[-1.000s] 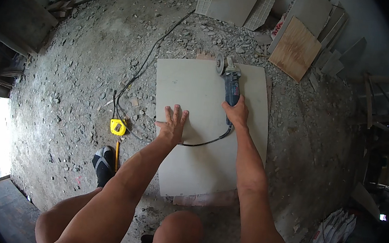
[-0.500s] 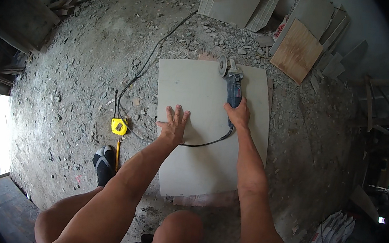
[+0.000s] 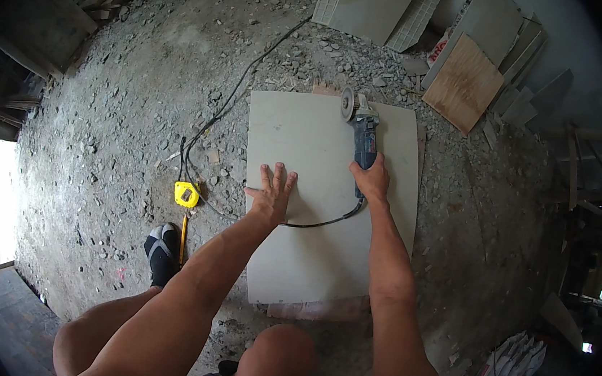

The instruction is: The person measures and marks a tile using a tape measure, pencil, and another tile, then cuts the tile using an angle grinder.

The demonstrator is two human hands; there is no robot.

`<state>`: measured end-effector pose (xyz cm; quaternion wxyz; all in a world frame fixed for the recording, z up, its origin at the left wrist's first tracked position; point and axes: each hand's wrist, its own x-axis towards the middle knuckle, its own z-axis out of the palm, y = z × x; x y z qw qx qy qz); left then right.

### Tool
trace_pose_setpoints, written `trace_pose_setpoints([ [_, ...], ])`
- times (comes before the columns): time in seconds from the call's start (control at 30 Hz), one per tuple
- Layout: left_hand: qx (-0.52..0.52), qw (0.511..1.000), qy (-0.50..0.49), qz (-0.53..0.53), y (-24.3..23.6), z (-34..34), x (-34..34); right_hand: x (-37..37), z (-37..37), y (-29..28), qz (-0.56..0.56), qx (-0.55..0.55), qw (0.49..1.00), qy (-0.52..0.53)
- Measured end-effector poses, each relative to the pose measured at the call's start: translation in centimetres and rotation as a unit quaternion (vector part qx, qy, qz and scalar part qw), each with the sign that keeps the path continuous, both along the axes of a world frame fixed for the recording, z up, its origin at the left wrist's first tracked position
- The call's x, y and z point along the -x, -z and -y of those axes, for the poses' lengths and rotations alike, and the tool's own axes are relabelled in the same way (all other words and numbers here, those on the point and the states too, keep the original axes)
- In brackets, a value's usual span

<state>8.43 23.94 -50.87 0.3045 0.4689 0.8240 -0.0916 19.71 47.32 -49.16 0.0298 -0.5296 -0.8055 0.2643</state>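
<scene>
We rest our left hand (image 3: 269, 196), fingers spread, on the pale slab (image 3: 309, 138) at frame centre | we hold the angle grinder (image 3: 365, 142), upper right of centre, our right hand (image 3: 372, 179) wrapping thumb and fingers round its body | its black cord (image 3: 318, 224) curves left toward the yellow tape measure (image 3: 186, 194), left of centre

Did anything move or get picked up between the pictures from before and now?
Nothing was picked up or let go, and nothing clearly moved by itself. The whole view just slid slightly, with the far things now a little further right. The left hand is still spread flat on the pale slab, the right hand still holds the grinder, and the yellow tape measure still lies left of the slab.
</scene>
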Motion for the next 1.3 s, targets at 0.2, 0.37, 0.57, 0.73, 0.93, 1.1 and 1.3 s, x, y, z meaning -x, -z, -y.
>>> trace_pose_setpoints([
  [0.2, 0.001, 1.000, 0.001, 0.001, 0.0, 0.1, 0.0, 0.0, -0.1, 0.0, 0.000, -0.004, 1.000, -0.009],
  [0.37, -0.003, 1.000, -0.003, -0.004, 0.3, 0.1, -0.1, 0.2, 0.0, -0.3, 0.004, 0.004, 1.000, -0.008],
  [0.57, -0.001, 1.000, -0.004, -0.008, 0.6, 0.1, -0.1, 0.5, 0.5, -1.1, 0.015, 0.010, 1.000, -0.005],
  [0.73, 0.003, 1.000, -0.013, 0.000, 0.7, 0.0, -0.1, 0.4, 0.7, -1.4, 0.030, 0.005, 1.000, 0.006],
  [0.93, 0.004, 1.000, -0.023, 0.006, 0.7, 0.0, -0.2, 0.4, 0.3, -0.7, 0.041, 0.010, 0.999, 0.002],
  [1.1, 0.003, 1.000, -0.027, 0.007, 0.7, 0.0, -0.1, 0.2, 0.2, -0.3, 0.026, 0.004, 1.000, -0.010],
  [1.3, -0.009, 0.999, -0.031, 0.019, 0.4, 0.2, -0.1, 0.3, 0.4, -0.6, 0.023, -0.007, 1.000, -0.010],
])
